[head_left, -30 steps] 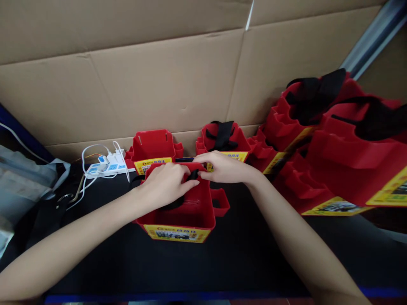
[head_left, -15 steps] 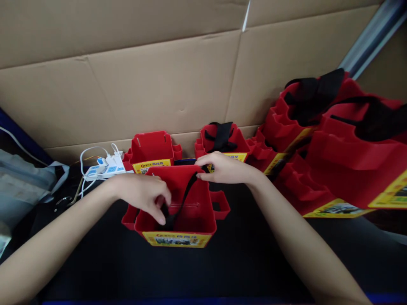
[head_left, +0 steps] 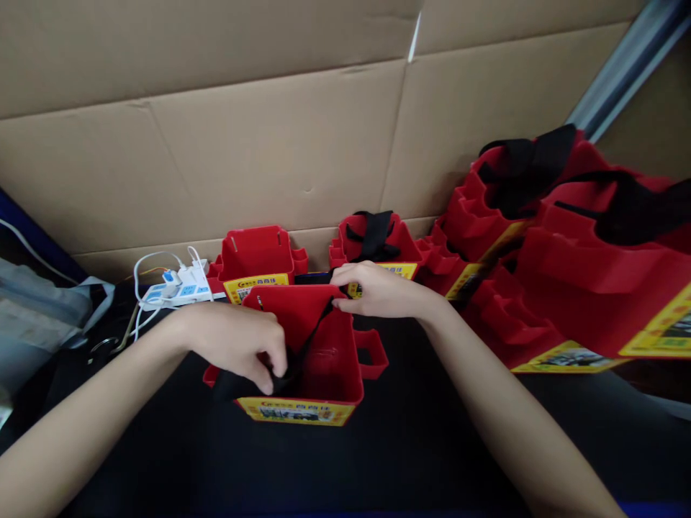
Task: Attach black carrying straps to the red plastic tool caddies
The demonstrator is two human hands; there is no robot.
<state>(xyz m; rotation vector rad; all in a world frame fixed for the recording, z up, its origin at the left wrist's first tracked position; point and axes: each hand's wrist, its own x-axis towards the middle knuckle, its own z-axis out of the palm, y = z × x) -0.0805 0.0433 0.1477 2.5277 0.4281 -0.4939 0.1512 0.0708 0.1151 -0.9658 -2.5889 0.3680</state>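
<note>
A red plastic box [head_left: 335,367] with a yellow label on its front and small side pockets stands on the black table before me. A black strap [head_left: 305,352] runs from its upper right back corner down into the box and out over the left rim. My left hand [head_left: 242,345] is closed on the strap above the box's left side, thumb and fingers pinched. My right hand [head_left: 372,288] pinches the box's back right corner, where the strap passes the rim. The strap's end behind the rim is partly hidden by my right fingers.
Behind stand a strapless red box [head_left: 259,252] and another red box [head_left: 350,234] with a folded strap. Several stacked red boxes [head_left: 604,273] rise on the right. A white power strip [head_left: 186,288] with cables lies left. Cardboard [head_left: 270,158] walls the back.
My left hand has moved slightly left and down, bringing more of the black strap out over the left rim. My right hand stays at the back corner.
</note>
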